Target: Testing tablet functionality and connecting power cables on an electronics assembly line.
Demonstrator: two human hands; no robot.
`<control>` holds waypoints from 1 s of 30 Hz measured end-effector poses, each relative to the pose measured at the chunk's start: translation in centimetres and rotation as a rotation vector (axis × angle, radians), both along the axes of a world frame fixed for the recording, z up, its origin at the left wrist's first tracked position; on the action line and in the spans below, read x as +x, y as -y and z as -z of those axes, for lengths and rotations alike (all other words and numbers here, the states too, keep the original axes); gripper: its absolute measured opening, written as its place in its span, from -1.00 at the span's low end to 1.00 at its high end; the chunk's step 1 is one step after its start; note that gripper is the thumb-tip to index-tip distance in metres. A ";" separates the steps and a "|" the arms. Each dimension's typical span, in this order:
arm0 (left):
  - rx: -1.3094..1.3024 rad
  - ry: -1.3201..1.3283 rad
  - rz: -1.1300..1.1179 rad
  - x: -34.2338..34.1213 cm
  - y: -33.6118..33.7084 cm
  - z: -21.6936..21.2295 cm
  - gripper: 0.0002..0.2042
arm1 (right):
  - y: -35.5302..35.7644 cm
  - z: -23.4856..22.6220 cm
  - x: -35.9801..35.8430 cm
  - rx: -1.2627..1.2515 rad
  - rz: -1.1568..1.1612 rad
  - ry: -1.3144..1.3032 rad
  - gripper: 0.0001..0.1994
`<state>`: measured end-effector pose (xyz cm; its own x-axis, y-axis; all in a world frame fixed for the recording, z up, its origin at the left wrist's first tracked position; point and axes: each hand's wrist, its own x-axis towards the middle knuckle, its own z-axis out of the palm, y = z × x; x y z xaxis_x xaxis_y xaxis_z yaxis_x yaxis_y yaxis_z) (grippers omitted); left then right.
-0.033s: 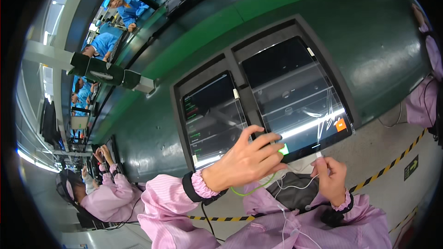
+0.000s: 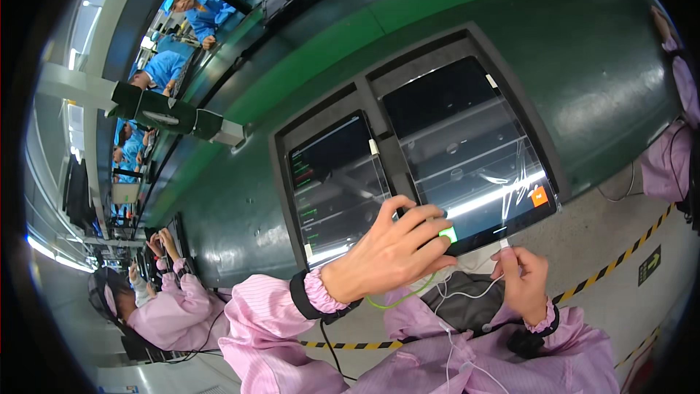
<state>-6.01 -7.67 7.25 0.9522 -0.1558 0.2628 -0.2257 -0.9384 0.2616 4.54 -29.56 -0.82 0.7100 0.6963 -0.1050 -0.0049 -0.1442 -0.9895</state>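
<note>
Two dark tablets lie side by side in a grey two-bay tray: the left tablet (image 2: 339, 182) shows small coloured text, the right tablet (image 2: 467, 146) wears a glossy clear film. My left hand (image 2: 397, 248) is over the right tablet's near left corner, fingers bent and apart, fingertips by a small green patch (image 2: 448, 235) on the screen. Contact with the glass cannot be made out. At that tablet's near edge my right hand (image 2: 521, 281) pinches the plug (image 2: 504, 244) of a thin white cable (image 2: 470, 296). The plug's tip is at the edge; whether it is seated is unclear.
The grey tray (image 2: 377, 113) rests on a green bench (image 2: 233, 204). A green cable (image 2: 397, 304) loops below my left hand. Left of me, a co-worker (image 2: 171, 314) in pink handles a dark device. People in blue are beyond the bench. A jointed fixture (image 2: 175, 117) juts in from the left.
The fingers of my left hand have shifted slightly and bent a little more near the green patch. My right hand stays at the tablet's edge with the plug.
</note>
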 end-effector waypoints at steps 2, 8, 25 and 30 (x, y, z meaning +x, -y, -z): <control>-0.020 -0.017 -0.044 0.2 0.7 -0.2 -0.59 | -0.1 0.0 0.0 0.014 -0.005 -0.014 -0.69; 0.029 -0.046 -0.143 1.3 2.6 0.0 -0.48 | 0.1 -0.2 0.3 0.004 -0.007 -0.124 -0.73; -0.281 0.081 -0.646 -8.2 0.3 -2.5 -0.25 | -2.9 -0.8 -4.1 0.236 -0.411 0.280 -0.86; -0.365 -0.123 -0.864 -15.1 -1.6 0.1 0.14 | -7.1 -0.7 -8.9 0.248 -0.614 0.280 -0.69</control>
<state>-21.16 -6.06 7.12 0.7238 0.6885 0.0465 0.5577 -0.6232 0.5483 -4.34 -22.50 -0.07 0.1602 0.9584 0.2364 0.2635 0.1892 -0.9459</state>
